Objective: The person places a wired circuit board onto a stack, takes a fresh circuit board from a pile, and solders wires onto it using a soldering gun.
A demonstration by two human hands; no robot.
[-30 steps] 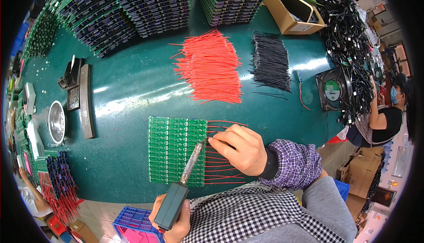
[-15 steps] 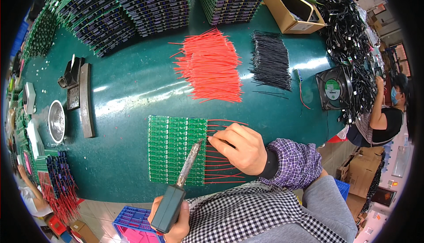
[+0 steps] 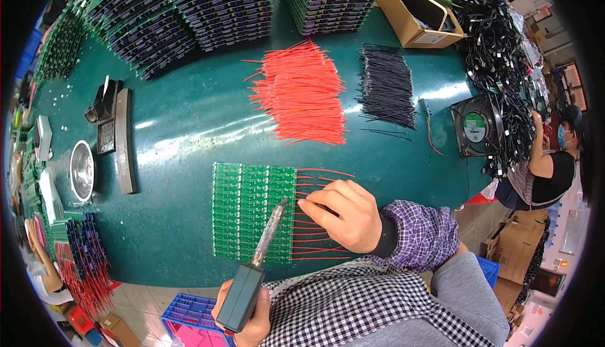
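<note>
Lower centre of frame: a soldering iron (image 3: 255,271) is gripped in the left hand (image 3: 247,322), tip touching the green circuit board panel (image 3: 252,211). A red wire (image 3: 312,211) is pinched by the right hand (image 3: 343,214) at the panel's right edge.

Green desk (image 3: 189,126): loose pile of red wires (image 3: 301,92) mid-desk, black wires (image 3: 386,85) just right of it, stacked circuit boards (image 3: 189,6) along the far edge, open cardboard box (image 3: 419,13) at the far right corner. Right edge: black fan (image 3: 476,125) with a tangle of black cables (image 3: 498,51) behind it and a seated person (image 3: 554,164) past the desk. Left edge: metal bowl (image 3: 82,170), dark bar-shaped fixture (image 3: 123,139), bundles of wired boards (image 3: 82,259) at the near left corner; blue crate (image 3: 189,315) below the near edge.
</note>
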